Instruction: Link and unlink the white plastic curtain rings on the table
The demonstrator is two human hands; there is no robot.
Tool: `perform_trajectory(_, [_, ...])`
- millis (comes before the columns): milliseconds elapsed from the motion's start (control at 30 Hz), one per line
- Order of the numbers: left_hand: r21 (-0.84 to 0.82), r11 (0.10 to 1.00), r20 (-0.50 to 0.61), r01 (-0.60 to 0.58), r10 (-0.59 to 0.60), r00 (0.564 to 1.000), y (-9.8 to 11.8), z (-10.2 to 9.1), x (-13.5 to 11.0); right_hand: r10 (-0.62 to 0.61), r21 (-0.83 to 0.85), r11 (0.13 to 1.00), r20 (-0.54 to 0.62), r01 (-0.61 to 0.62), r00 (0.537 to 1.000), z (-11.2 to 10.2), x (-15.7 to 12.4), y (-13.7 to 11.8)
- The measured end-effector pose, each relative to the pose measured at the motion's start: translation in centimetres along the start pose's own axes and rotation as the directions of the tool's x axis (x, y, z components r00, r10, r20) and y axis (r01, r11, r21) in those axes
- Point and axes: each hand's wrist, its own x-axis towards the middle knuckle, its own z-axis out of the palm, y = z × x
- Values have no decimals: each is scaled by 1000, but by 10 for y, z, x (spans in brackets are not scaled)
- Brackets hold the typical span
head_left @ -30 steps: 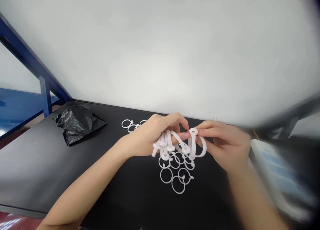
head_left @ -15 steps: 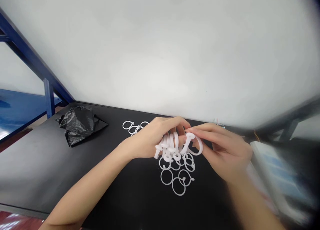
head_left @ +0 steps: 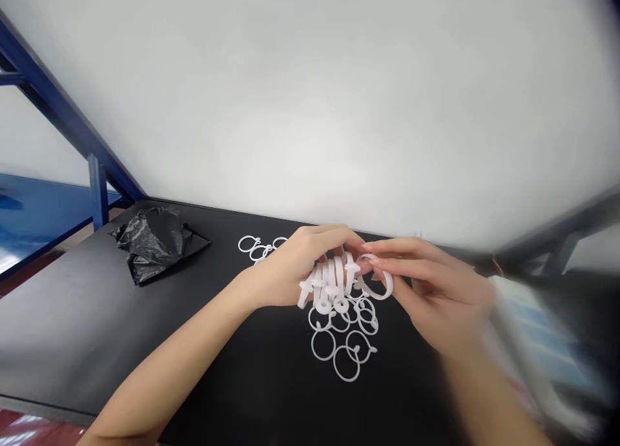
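Several white plastic rings (head_left: 330, 279) with small eyelets, like curtain rings, sit in a row around the fingers of my left hand (head_left: 303, 262), which is curled above the table. Between its fingertips and thumb, my right hand (head_left: 426, 275) pinches another white ring (head_left: 386, 284) just to the right of that row, close to the left fingertips. Below both hands, a cluster of loose white rings (head_left: 347, 363) lies on the black table (head_left: 242, 394). Partly hidden behind my left wrist are several more loose rings (head_left: 248, 244).
A crumpled black plastic bag (head_left: 157, 239) lies on the table's left part. Behind the table rises a pale wall (head_left: 310, 110). Blue metal framing (head_left: 99, 191) stands at the left. A blurred white and blue object (head_left: 537, 330) is at the right.
The ring near my right fingertips has turned, and another ring's eyelet end now sits against the row on my left fingers. Both hands stay in nearly the same place.
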Motion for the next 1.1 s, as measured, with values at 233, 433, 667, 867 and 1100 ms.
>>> perform_trajectory(233, [14, 1000, 38, -15, 15, 999, 2, 1, 2, 67, 61, 996, -26, -66, 997, 3, -1, -2])
perform_trajectory(433, [31, 999, 90, -34, 31, 996, -3, -1, 1, 35, 66, 997, -1, -35, 999, 8, -1, -6])
perform_trajectory(667, [25, 997, 127, -72, 68, 990, -1, -3, 3, 24, 120, 992, 23, -26, 999, 6, 0, -5])
perform_trajectory(867, [-27, 996, 156, -87, 90, 984, -3, -4, 3, 9, 98, 995, 80, -17, 997, 0, 5, -3])
perform_trajectory(1100, [58, 998, 121, -15, 8, 993, -3, -1, 4, 178, 172, 968, 50, -184, 983, 2, -2, -11])
